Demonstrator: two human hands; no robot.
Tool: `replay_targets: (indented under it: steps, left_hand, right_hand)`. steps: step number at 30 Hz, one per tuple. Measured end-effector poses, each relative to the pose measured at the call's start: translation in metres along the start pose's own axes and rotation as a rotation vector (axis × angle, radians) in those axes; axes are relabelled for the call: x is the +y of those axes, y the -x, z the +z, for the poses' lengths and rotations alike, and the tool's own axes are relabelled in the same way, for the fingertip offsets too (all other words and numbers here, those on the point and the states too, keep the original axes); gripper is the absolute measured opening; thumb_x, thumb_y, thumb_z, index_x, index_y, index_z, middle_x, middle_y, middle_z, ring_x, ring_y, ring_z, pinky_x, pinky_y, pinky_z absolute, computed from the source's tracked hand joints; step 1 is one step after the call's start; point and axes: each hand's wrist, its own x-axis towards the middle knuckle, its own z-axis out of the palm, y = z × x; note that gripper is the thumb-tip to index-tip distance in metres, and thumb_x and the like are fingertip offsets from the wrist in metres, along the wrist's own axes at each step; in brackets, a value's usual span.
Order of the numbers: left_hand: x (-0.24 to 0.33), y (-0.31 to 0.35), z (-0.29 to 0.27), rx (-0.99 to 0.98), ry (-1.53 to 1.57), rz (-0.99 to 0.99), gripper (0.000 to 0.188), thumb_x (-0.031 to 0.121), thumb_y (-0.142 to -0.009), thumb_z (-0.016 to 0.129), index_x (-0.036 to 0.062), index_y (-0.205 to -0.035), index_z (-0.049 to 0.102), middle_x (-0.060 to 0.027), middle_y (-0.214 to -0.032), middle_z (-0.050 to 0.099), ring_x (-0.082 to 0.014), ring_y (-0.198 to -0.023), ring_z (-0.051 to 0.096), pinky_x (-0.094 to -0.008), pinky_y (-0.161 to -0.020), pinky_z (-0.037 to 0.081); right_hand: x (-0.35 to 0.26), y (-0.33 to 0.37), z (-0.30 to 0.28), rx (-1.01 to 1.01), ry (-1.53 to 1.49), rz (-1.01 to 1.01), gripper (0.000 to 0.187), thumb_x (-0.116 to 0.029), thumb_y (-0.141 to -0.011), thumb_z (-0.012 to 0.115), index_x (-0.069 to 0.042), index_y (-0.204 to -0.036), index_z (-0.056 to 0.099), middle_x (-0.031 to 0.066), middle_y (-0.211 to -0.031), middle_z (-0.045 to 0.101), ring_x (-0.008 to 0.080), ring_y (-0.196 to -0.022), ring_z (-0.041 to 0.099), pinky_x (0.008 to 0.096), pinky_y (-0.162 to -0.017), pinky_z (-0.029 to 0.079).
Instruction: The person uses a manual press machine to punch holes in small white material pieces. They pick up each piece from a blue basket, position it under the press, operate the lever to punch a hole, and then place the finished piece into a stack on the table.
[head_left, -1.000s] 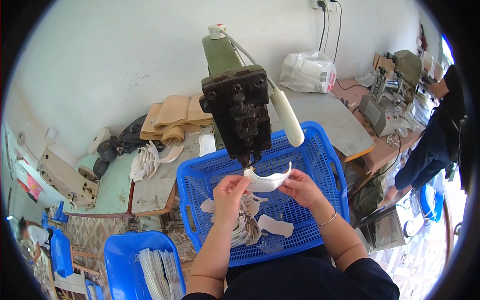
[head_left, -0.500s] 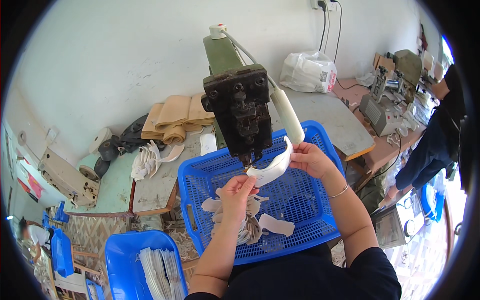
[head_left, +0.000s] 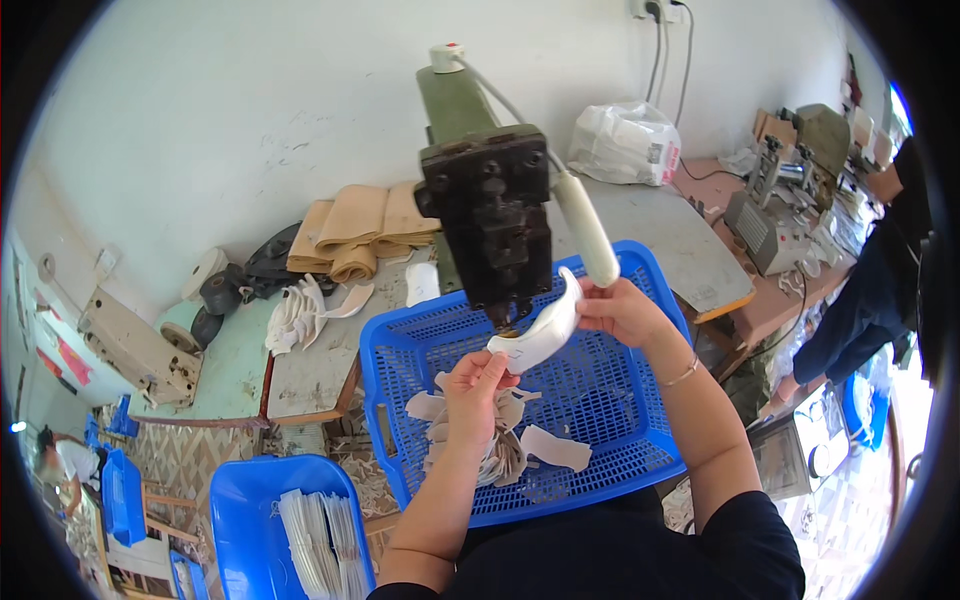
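Note:
Between my two hands a curved white piece of sheet material [head_left: 541,336] is stretched into a bow, right at the lower tip of a dark machine head [head_left: 487,200] with a green arm. My left hand [head_left: 476,388] pinches its near left end between thumb and fingers. At the far right end, my right hand [head_left: 622,312] grips the edge, just below the machine's pale tube-shaped lamp [head_left: 588,228]. Under my hands is a blue plastic basket [head_left: 655,440]. In it lie a heap of similar off-white pieces [head_left: 500,460] and a flat one [head_left: 556,449] to the right.
Left of me, a blue chair-like tub [head_left: 235,490] holds stacked white strips [head_left: 318,540]. Beige sheets [head_left: 365,225] and white pieces [head_left: 298,315] lie on the benches behind. A grey machine [head_left: 760,228] and a dark-clothed person [head_left: 850,315] are at the right.
The view has shifted slightly, so the machine and basket sit a little further right. Both hands keep hold of the white piece, which has tilted slightly at the machine's tip.

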Motion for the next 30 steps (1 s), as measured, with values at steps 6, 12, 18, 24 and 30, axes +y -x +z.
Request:
replay_targets:
  steps: [6, 12, 18, 24, 30]
  left_hand:
    - [-0.040, 0.031, -0.022, 0.070, 0.428, -0.145, 0.034, 0.009, -0.086, 0.054, 0.0037, -0.118, 0.043, -0.0081, -0.115, 0.051, -0.0149, -0.098, 0.054, -0.0267, -0.081, 0.047]
    - [-0.034, 0.017, -0.043, 0.315, 0.046, 0.135, 0.024, 0.012, -0.086, 0.055, 0.0048, -0.108, 0.054, -0.0048, -0.102, 0.058, -0.0151, -0.090, 0.056, -0.0299, -0.078, 0.045]
    - [0.099, -0.082, -0.112, 0.442, -1.718, 0.752, 0.012, 0.010, -0.074, 0.059, 0.0053, -0.085, 0.057, -0.0110, -0.080, 0.056, -0.0306, -0.073, 0.056, -0.0378, -0.068, 0.043]
    - [0.119, -0.161, -0.162, 0.324, -2.503, 0.474, 0.011, 0.014, -0.075, 0.055, 0.0120, -0.079, 0.065, -0.0044, -0.080, 0.058, -0.0208, -0.082, 0.057, -0.0494, -0.077, 0.033]
    - [0.081, -0.183, -0.195, 0.277, -2.482, 0.165, 0.021, 0.020, -0.079, 0.049, 0.0138, -0.088, 0.068, -0.0032, -0.087, 0.062, -0.0234, -0.090, 0.056, -0.0478, -0.083, 0.031]
  right_hand:
    - [0.093, 0.017, 0.023, 0.062, -0.298, 0.167, 0.021, -0.008, -0.082, 0.059, -0.001, -0.100, 0.051, 0.0070, -0.096, 0.058, 0.0157, -0.085, 0.060, 0.0272, -0.074, 0.053]
    - [0.157, 0.026, 0.060, 0.042, -0.412, 0.272, 0.020, -0.011, -0.085, 0.056, -0.004, -0.103, 0.050, 0.0060, -0.099, 0.056, 0.0179, -0.093, 0.057, 0.0306, -0.083, 0.049]
    - [0.160, 0.044, 0.037, 0.077, -0.279, 0.430, 0.023, -0.015, -0.085, 0.058, -0.003, -0.103, 0.051, 0.0077, -0.097, 0.057, 0.0186, -0.091, 0.057, 0.0317, -0.083, 0.048]
    - [0.163, 0.063, 0.033, 0.141, -0.340, 0.475, 0.022, -0.015, -0.084, 0.059, -0.002, -0.101, 0.053, 0.0080, -0.093, 0.058, 0.0178, -0.088, 0.058, 0.0315, -0.080, 0.049]
    - [0.160, 0.079, 0.019, 0.221, -0.297, 0.476, 0.021, -0.017, -0.084, 0.060, -0.004, -0.100, 0.055, 0.0065, -0.091, 0.059, 0.0169, -0.084, 0.058, 0.0322, -0.079, 0.049]
